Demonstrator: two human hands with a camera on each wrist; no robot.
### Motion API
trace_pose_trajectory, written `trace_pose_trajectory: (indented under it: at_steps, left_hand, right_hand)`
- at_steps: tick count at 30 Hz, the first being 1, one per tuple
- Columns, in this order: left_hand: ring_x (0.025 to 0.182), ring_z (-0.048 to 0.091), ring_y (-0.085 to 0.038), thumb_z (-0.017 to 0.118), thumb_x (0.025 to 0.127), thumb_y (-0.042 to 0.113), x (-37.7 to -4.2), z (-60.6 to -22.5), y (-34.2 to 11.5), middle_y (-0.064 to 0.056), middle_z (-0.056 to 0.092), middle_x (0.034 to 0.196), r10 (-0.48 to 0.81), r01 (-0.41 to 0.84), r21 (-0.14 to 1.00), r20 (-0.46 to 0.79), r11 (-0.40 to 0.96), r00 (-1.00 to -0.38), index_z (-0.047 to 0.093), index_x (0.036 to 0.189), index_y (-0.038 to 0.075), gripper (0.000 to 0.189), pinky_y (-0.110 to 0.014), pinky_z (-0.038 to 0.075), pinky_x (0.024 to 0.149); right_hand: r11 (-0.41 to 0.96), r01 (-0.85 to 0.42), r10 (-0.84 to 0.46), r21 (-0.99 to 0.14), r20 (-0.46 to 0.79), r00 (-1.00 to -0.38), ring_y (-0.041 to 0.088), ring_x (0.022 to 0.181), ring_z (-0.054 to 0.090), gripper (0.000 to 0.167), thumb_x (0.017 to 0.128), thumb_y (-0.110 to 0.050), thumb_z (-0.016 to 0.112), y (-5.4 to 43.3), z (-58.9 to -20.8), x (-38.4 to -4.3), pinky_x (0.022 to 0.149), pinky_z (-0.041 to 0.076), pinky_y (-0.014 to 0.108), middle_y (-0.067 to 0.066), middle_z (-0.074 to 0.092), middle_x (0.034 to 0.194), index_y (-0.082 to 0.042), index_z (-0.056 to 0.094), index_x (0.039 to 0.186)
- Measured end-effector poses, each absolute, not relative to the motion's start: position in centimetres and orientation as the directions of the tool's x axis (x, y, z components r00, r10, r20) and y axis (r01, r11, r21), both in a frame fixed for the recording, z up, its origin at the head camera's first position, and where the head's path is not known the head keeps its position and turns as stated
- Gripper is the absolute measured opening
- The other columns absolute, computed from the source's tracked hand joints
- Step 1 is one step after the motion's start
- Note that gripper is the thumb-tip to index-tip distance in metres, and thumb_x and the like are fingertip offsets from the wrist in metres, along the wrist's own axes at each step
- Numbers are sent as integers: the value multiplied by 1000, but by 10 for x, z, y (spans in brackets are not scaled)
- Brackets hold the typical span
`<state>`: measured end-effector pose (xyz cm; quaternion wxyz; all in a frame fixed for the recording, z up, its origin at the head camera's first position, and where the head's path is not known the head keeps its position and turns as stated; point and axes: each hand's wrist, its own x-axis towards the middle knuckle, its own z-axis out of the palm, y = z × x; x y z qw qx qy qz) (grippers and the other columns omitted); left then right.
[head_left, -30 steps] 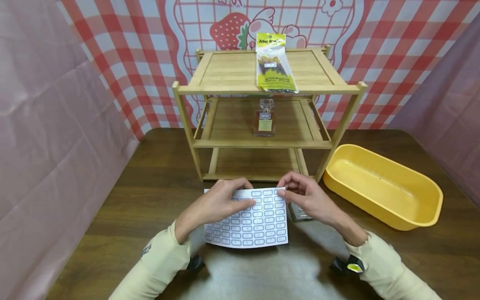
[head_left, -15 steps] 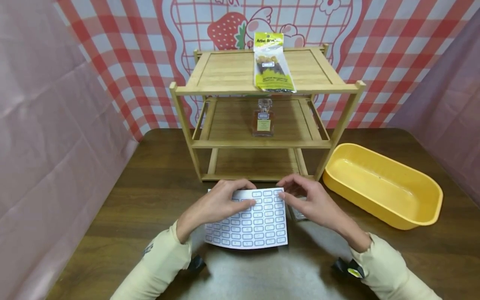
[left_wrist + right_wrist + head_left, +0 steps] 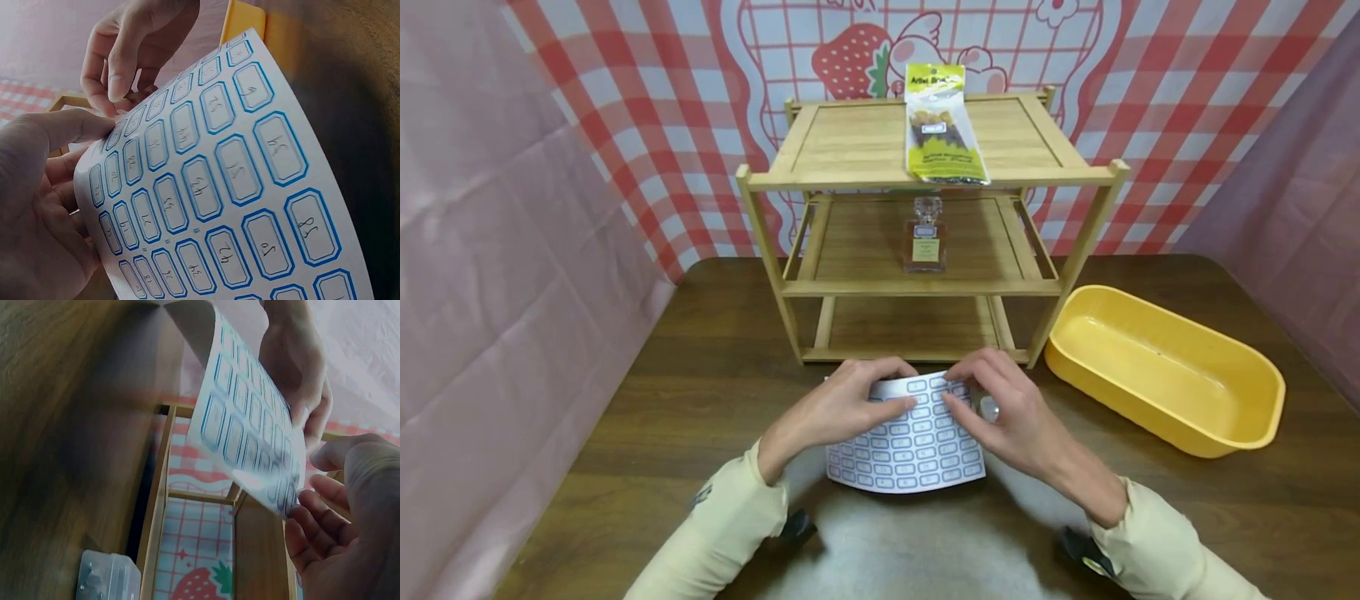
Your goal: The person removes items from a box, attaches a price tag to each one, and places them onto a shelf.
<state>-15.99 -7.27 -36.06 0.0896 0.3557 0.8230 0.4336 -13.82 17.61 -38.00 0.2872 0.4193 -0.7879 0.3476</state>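
A white sheet of sticker labels (image 3: 902, 450), printed with rows of blue frames holding handwritten numbers, is held up above the table. My left hand (image 3: 842, 408) grips its upper left part, thumb on the printed face. At the upper right edge is my right hand (image 3: 1011, 408), thumb and fingertips close together beside the top labels. The right wrist view shows fingertips (image 3: 294, 515) of this hand touching the sheet's edge, with the thumb slightly apart. In the left wrist view the sheet (image 3: 200, 169) bows outward.
A three-tier wooden shelf (image 3: 917, 287) stands behind the hands. It bears a pack of artist brushes (image 3: 943, 137) on top and a perfume bottle (image 3: 925, 246) in the middle. A yellow basin (image 3: 1165, 367) lies right. A small clear plastic case (image 3: 109, 575) sits by the shelf.
My right hand has moved left from the sheet's upper right corner, along its top edge. The sheet has shifted slightly right and curves more. My left hand keeps its grip.
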Motion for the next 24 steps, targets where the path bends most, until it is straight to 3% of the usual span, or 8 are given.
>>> trace_pose_trajectory:
  at_steps: [24]
  left_hand:
    - [83,66,-8,68,97,3,-161,-363,-67,-7,72,106,710,537,777,171,329,-683,70,119,5,21,-28,58,73]
  right_hand:
    - [482,-833,-490,-272,704,-514,17,86,61,25,85,-6,78,166,-384,-130,70,58,28,4,68,100,-3,69,108]
